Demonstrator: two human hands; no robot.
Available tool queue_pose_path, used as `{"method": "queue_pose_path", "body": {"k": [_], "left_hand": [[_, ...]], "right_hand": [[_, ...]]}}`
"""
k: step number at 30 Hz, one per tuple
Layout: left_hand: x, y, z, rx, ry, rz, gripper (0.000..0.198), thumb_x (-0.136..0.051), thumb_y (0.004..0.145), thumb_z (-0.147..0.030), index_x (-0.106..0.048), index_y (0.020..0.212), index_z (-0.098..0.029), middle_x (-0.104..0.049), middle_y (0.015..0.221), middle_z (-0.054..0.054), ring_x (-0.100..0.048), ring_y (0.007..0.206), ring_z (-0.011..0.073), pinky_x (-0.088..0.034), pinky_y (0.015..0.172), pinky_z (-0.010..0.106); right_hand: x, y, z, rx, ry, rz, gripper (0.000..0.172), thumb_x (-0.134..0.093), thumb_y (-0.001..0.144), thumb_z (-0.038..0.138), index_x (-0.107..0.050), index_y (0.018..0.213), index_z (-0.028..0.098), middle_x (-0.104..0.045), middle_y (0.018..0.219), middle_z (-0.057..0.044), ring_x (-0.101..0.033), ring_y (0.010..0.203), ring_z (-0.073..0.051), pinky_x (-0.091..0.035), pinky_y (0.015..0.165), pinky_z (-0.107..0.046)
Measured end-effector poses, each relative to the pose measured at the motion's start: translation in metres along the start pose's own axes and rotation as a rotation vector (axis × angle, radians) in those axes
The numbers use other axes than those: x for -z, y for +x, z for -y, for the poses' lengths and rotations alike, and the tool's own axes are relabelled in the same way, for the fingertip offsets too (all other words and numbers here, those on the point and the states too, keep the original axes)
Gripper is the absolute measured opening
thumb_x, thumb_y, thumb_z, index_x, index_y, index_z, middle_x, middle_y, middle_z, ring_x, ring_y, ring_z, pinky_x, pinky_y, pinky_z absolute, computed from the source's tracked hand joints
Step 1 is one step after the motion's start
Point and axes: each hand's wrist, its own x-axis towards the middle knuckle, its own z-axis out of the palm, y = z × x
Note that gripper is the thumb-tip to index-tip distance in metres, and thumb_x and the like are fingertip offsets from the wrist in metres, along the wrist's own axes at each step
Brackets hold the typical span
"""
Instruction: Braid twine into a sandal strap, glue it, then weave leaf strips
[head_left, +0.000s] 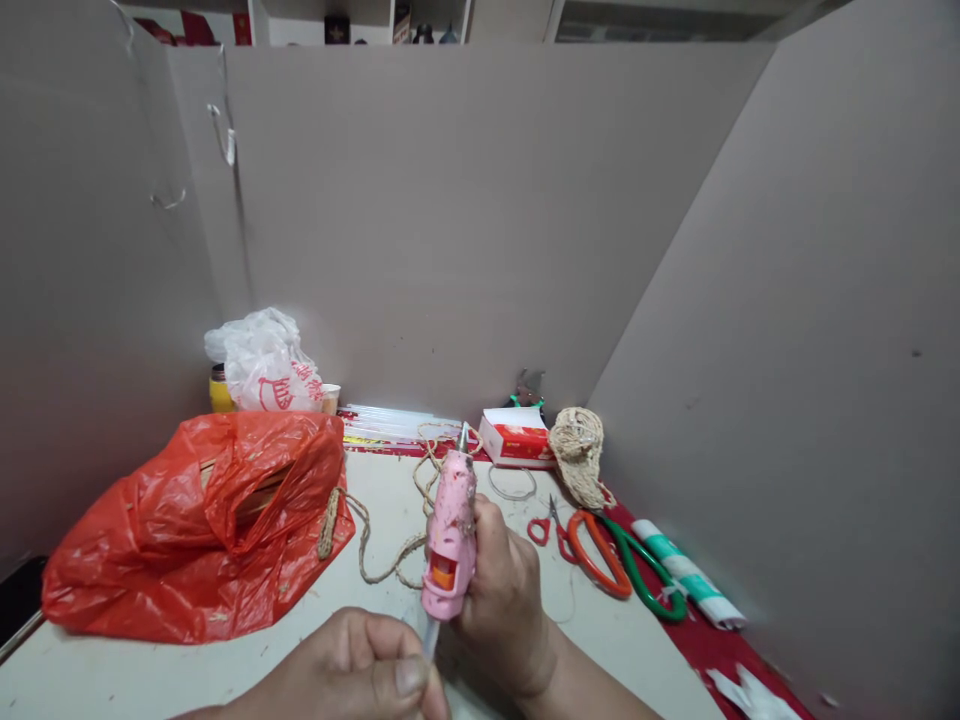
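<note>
A pink hot glue gun (452,510), its metal nozzle pointing away from me, is held up over the table in my right hand (506,600). The fingers wrap round its handle, which the hand mostly hides. Below its back end, my left hand (367,665) pinches a translucent glue stick (430,638) between thumb and fingers. The stick's upper end meets the rear of the gun. Behind the gun, a braided straw cord (364,530) lies in loops on the white tabletop (397,480).
A red plastic bag (202,540) fills the left side. Spare glue sticks (397,422) lie at the back, near a red and white box (517,438) and a bundle of cord (579,450). Orange-handled and green-handled scissors (651,570) rest at the right. Grey partitions (465,220) enclose the table.
</note>
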Motion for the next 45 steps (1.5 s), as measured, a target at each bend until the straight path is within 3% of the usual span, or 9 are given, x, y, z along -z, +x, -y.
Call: {"method": "queue_pose_path", "body": {"k": [4,10,21,30,34,39,42,45], "left_hand": [[0.010,0.008,0.012,-0.040,0.002,0.064,0.044,-0.079,0.062,-0.050,-0.055,0.078,-0.016,-0.047,0.046,-0.008,-0.028,0.037,0.0025,-0.013,0.041,0.021],[0.020,0.016,0.028,-0.056,0.014,-0.047,0.048,-0.080,0.060,-0.049,-0.046,0.070,-0.017,-0.057,0.051,-0.004,-0.040,0.042,0.0039,-0.022,0.043,0.019],[0.011,0.007,0.021,-0.079,-0.021,-0.027,0.038,-0.077,0.068,-0.046,-0.057,0.075,-0.013,-0.058,0.064,0.000,-0.044,0.053,0.0057,-0.026,0.054,0.020],[0.004,0.004,-0.003,-0.017,0.013,0.092,0.042,-0.071,0.071,-0.053,-0.056,0.065,-0.014,-0.041,0.045,-0.006,-0.026,0.039,0.0036,-0.013,0.044,0.022],[0.000,0.001,-0.010,0.006,0.015,0.050,0.038,-0.070,0.074,-0.049,-0.059,0.070,-0.012,-0.044,0.047,-0.006,-0.025,0.037,0.0024,-0.010,0.042,0.022],[0.004,0.002,-0.004,0.003,0.037,-0.009,0.040,-0.073,0.071,-0.049,-0.064,0.080,-0.011,-0.056,0.055,-0.002,-0.030,0.039,0.0015,-0.016,0.045,0.021],[0.009,0.005,0.005,-0.019,0.015,-0.013,0.044,-0.078,0.065,-0.048,-0.062,0.084,-0.012,-0.061,0.059,0.000,-0.039,0.045,0.0033,-0.021,0.049,0.020],[0.013,0.008,0.013,-0.046,0.011,-0.031,0.040,-0.077,0.067,-0.046,-0.058,0.082,-0.014,-0.062,0.058,0.000,-0.044,0.047,0.0056,-0.024,0.051,0.021]], "right_hand": [[-0.001,0.000,-0.003,0.002,-0.043,-0.018,0.006,-0.045,0.081,0.022,-0.040,0.084,0.021,-0.047,0.060,0.001,-0.046,0.046,-0.017,-0.032,0.045,-0.028],[0.000,0.004,-0.003,0.013,-0.056,-0.054,0.008,-0.045,0.081,0.022,-0.038,0.083,0.022,-0.043,0.059,0.003,-0.043,0.045,-0.016,-0.030,0.045,-0.027],[0.000,0.002,-0.003,0.037,-0.048,-0.074,0.005,-0.045,0.080,0.020,-0.041,0.083,0.021,-0.047,0.060,0.000,-0.046,0.047,-0.016,-0.034,0.046,-0.028],[0.001,0.004,0.003,0.025,-0.025,-0.091,0.006,-0.045,0.082,0.021,-0.039,0.084,0.021,-0.046,0.058,0.002,-0.045,0.044,-0.015,-0.033,0.044,-0.028],[-0.001,0.004,0.003,-0.023,-0.032,-0.058,0.006,-0.045,0.084,0.023,-0.040,0.086,0.020,-0.050,0.058,0.001,-0.048,0.044,-0.016,-0.035,0.044,-0.028],[-0.001,0.003,0.002,-0.066,-0.022,-0.032,0.004,-0.042,0.084,0.021,-0.038,0.084,0.021,-0.049,0.056,0.002,-0.047,0.042,-0.016,-0.033,0.042,-0.026],[-0.002,0.002,0.001,-0.065,-0.022,-0.033,0.006,-0.044,0.083,0.021,-0.038,0.083,0.021,-0.048,0.055,0.003,-0.046,0.042,-0.015,-0.033,0.042,-0.026],[-0.003,0.002,0.000,-0.064,-0.022,-0.030,0.007,-0.045,0.081,0.020,-0.039,0.084,0.020,-0.049,0.056,0.002,-0.046,0.042,-0.015,-0.033,0.043,-0.026]]}}
